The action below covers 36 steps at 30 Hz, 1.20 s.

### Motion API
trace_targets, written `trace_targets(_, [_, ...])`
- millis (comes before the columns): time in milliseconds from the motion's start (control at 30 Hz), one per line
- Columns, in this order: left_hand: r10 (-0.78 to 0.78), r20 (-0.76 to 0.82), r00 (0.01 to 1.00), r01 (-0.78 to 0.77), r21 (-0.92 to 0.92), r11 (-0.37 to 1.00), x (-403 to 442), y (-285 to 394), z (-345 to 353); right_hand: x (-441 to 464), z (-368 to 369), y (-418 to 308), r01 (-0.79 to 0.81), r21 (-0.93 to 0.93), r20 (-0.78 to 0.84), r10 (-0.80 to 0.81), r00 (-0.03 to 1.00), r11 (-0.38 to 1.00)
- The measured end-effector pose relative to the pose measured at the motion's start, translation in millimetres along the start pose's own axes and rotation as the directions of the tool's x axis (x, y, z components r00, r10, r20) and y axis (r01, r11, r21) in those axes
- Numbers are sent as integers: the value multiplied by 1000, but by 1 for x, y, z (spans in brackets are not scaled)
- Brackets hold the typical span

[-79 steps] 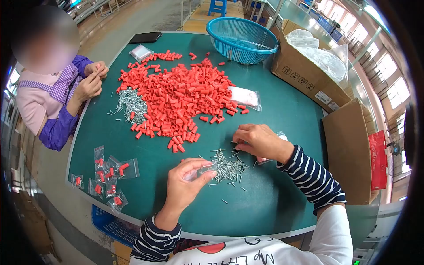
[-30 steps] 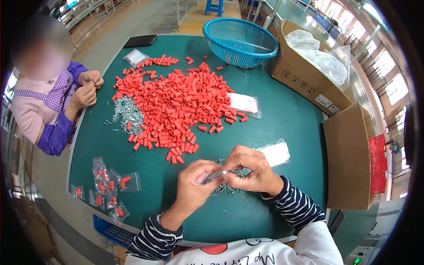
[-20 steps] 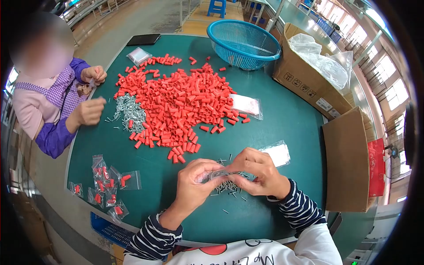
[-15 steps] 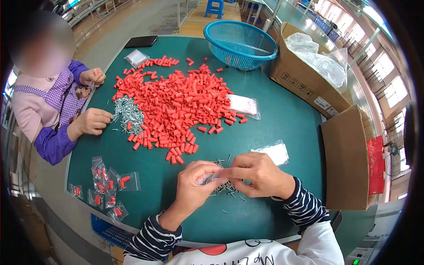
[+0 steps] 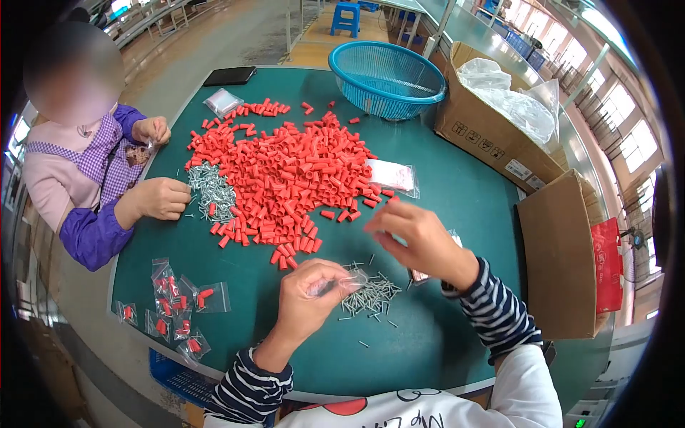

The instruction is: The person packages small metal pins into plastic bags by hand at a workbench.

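Head view: small clear bag is in the left hand, thumb and fingers pinched on it, just above the near pile of metal fasteners; can't make out what's inside. Right hand is up in the air between that pile and the big heap of red caps, fingers half curled and blurred; can't tell if they hold anything. Filled zip bags sit clustered at left on the green counter, red caps in them. White flat pack touches the heap's right side; another pack is mostly hidden under the right wrist. Open blue basket at the far edge, beside a cardboard box with clear plastic bags in it. Second box nearer, red bag against it. Co-worker's hand is at the other fastener pile. Versus 0.5 s ago: right hand was at the clear bag with the left, now well apart from it; near pile shows more; left hand about the same.
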State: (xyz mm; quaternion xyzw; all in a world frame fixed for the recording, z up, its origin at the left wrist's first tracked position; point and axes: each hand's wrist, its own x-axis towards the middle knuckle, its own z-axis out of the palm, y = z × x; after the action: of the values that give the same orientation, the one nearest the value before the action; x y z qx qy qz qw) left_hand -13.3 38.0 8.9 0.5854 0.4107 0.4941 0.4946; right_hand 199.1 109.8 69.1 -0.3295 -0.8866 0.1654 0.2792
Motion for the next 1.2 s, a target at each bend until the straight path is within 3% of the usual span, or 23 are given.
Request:
trace_targets(133, [-18, -6, 1000, 17, -129, 992, 2, -3, 0, 21, 32, 38, 117, -183, 51, -109, 993, 976])
trace_targets(267, [-77, -36, 996, 72, -125, 989, 2, -5, 0, 28, 50, 53, 198, -303, 127, -166, 978, 932])
trace_targets(467, [-122, -28, 992, 116, -177, 977, 3, -4, 3, 30, 46, 40, -39, -372, 263, 146, 954, 927])
trace_targets(567, [-142, -42, 989, 132, -187, 974, 3, -6, 5, 25, 43, 44, -30, -255, 194, 82, 978, 966])
trace_targets(667, [-187, -68, 980, 175, -157, 972, 4, -2, 2, 20, 20, 11, -57, 28, 57, 55, 997, 998])
trace_targets(700, [-189, -74, 979, 173, -178, 969, 5, -2, 3, 17, 13, -1, 31, 39, -1, -31, 1000, 999])
trace_targets(800, [-200, -52, 978, 189, -161, 969, 5, 3, 3, 8, 6, -25, 175, -50, -21, -176, 984, 983])
trace_targets(967, [-157, -73, 985, 146, -134, 980, 4, 2, 3, 1, 4, -42, 294, -300, 97, -278, 956, 908])
trace_targets(1167, [-138, -69, 988, 119, -224, 967, 4, 2, 3, -6, 0, -54, 360, -333, 213, -302, 929, 872])
trace_targets(1200, [-123, -59, 991, 105, -248, 963, 4, 3, 3, -6, -1, -54, 327, -271, 173, -288, 942, 906])
